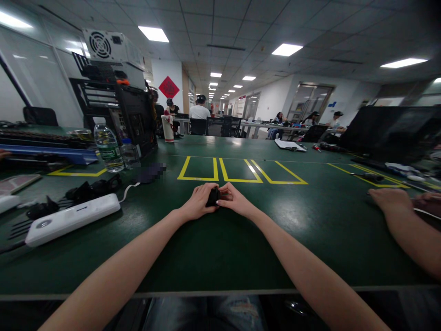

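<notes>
Both of my arms reach out over the green table (pixel 223 243). My left hand (pixel 198 202) and my right hand (pixel 234 198) meet at the table's middle and together grip a small black object (pixel 212 196), which rests on or just above the surface. Most of the object is hidden by my fingers, so its shape is unclear. Just beyond my hands lie yellow taped rectangles (pixel 237 170).
A white power strip (pixel 69 219) and black cables (pixel 89 189) lie at the left, with water bottles (pixel 108 149) and an open computer case (pixel 117 110) behind. Another person's forearm (pixel 403 220) rests at the right. A dark monitor (pixel 389 133) stands at far right. People sit at distant desks.
</notes>
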Demonstrator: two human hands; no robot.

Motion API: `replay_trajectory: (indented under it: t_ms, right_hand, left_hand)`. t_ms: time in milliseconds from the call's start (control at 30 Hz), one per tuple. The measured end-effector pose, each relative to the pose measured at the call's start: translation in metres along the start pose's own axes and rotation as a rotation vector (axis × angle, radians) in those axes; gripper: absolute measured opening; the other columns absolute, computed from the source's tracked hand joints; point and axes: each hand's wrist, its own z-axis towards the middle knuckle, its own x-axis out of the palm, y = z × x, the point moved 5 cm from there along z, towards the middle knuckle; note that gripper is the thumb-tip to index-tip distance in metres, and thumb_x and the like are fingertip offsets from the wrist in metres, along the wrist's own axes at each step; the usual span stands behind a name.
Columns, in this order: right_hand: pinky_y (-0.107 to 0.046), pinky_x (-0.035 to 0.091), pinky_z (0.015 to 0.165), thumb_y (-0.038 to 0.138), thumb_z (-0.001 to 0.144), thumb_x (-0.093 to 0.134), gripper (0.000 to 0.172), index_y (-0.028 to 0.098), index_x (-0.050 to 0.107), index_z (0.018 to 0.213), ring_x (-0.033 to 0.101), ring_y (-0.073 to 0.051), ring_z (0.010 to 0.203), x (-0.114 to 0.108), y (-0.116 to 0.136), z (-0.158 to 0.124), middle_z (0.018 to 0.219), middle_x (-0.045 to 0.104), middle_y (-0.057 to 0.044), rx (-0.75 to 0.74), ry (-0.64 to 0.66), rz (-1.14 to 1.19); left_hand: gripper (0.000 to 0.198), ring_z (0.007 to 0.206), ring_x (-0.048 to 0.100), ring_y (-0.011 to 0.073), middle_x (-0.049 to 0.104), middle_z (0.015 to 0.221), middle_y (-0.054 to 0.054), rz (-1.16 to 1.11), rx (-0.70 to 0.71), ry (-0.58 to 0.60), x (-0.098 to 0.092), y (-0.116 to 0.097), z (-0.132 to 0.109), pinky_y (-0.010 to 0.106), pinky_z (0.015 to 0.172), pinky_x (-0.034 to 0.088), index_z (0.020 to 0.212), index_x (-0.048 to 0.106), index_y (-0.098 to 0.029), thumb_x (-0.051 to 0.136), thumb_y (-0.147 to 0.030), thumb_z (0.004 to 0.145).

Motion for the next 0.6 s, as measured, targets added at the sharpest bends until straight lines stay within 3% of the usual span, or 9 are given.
replay_trajectory:
  t_ms: [167, 400, 600]
  right_hand:
    - [-0.034, 0.044, 0.078, 0.032, 0.072, 0.055, 0.02, 0.02, 0.045, 0.084, 0.052, -0.013, 0.083, 0.0004, 0.0012, 0.002, 0.086, 0.05, -0.001, -0.005, -0.032, 0.006]
    - [-0.037, 0.044, 0.077, 0.035, 0.07, 0.057, 0.031, 0.018, 0.047, 0.093, 0.054, -0.016, 0.085, -0.0021, -0.0065, 0.0031, 0.097, 0.051, -0.004, 0.102, -0.03, -0.004]
    - [-0.035, 0.043, 0.082, 0.025, 0.062, 0.066, 0.036, 0.02, 0.044, 0.09, 0.053, -0.015, 0.09, 0.0002, -0.001, 0.0006, 0.094, 0.05, -0.001, 0.004, 0.02, 0.029]
  left_hand:
    - [0.058, 0.105, 0.041, 0.0237, 0.042, 0.113, 0.007, 0.01, 0.003, 0.002, 0.0009, 0.0014, 0.0009, 0.041, 0.091, 0.029, 0.116, 0.028, -0.023, 0.059, -0.028, 0.068]
    - [0.057, 0.106, 0.041, 0.0242, 0.042, 0.113, 0.007, 0.004, -0.004, 0.011, -0.0004, 0.0001, 0.0003, 0.042, 0.092, 0.029, 0.117, 0.029, -0.023, 0.059, -0.028, 0.069]
    - [0.056, 0.103, 0.042, 0.0237, 0.043, 0.112, 0.007, 0.008, -0.002, 0.009, -0.0006, -0.0008, 0.0003, 0.041, 0.09, 0.03, 0.117, 0.029, -0.022, 0.058, -0.028, 0.07]
